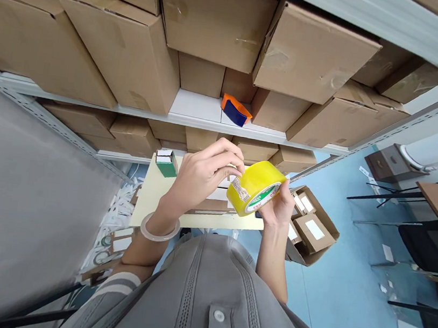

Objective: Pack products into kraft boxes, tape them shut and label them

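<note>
A yellow roll of packing tape (254, 187) is held up in front of me, above a small cream table (153, 198). My right hand (279, 208) grips the roll from below and behind, fingers wrapped round it. My left hand (205, 175) pinches at the roll's outer face with thumb and fingertips, where a patterned strip of tape shows. A pale bangle (159, 229) sits on my left wrist. Part of a flat brown package (211, 206) on the table shows under my hands.
Metal shelves hold many cardboard boxes (125, 47). An orange-and-blue tape dispenser (235, 110) lies on the middle shelf. A green-and-white small box (167, 162) stands on the table. An open carton of packages (311, 228) sits on the blue floor at right. Chairs and a desk stand far right.
</note>
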A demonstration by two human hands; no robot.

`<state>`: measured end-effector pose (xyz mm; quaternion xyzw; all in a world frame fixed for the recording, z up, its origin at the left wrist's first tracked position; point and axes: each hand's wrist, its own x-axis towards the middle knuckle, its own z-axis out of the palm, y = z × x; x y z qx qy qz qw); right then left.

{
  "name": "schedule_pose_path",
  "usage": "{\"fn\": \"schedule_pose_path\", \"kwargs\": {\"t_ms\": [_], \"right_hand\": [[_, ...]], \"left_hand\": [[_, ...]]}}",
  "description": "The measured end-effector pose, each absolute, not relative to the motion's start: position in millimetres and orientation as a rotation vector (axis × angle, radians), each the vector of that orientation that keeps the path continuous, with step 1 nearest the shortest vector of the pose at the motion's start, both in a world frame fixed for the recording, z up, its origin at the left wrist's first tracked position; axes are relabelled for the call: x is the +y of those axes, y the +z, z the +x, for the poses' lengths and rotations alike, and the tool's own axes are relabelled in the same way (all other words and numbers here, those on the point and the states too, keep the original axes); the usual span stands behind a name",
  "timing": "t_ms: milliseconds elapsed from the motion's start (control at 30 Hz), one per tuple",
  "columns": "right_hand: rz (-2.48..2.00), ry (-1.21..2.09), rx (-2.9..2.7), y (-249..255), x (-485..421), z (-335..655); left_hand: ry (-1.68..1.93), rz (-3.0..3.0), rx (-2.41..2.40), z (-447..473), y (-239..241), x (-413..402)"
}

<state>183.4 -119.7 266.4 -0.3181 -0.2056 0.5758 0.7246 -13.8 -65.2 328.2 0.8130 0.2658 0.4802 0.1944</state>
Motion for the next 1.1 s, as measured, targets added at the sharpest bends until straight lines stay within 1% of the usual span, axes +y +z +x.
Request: {"fn": "schedule_pose_path", "kwargs": {"t_ms": [300, 467, 667, 900, 1100], "right_hand": [[-0.743, 1.246, -0.63, 270.7, -119.8, 187.7], [-0.769, 1.241, -0.669, 269.9, -118.2, 189.5], [-0.785, 1.255, -0.64, 271.1, -117.1, 188.0], [-0.734, 1.259, -0.459, 270.3, -113.7, 189.4], [-0.699, 1.273, -0.449, 271.3, -113.7, 190.6]], "left_hand": [[1.186, 2.415, 0.817, -17.0, 334.0, -64.6], [1.14, 2.488, 0.882, -16.2, 332.3, -64.0], [1.048, 2.538, 0.848, -13.7, 331.1, -66.1], [1.242, 2.278, 0.788, -8.9, 327.1, -68.0], [1.325, 2.159, 0.755, -10.0, 327.6, -66.8]]}}
